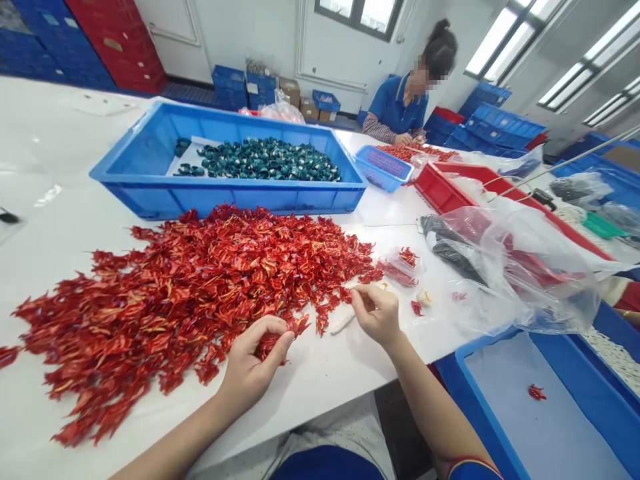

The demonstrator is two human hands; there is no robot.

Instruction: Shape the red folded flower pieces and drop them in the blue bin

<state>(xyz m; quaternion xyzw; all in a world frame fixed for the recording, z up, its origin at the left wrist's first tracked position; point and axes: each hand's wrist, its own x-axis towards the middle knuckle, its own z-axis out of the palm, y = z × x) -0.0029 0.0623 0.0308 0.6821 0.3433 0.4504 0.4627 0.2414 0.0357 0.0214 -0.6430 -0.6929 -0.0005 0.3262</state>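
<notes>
Red petal-shaped pieces (190, 293) lie heaped on the white table (60, 153). My left hand (250, 360) curls closed over a clump at the heap's edge; my right hand (375, 315) pinches near a pale stem (343, 323), its hold unclear. Teal pieces (270, 160) fill a blue crate (225, 200) beyond.

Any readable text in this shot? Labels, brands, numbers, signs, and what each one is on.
Nothing in view can be read.
The tan label on a stacked red crate is too small and blurred to read.
The cardboard cartons by the far wall show no legible marking.
</notes>
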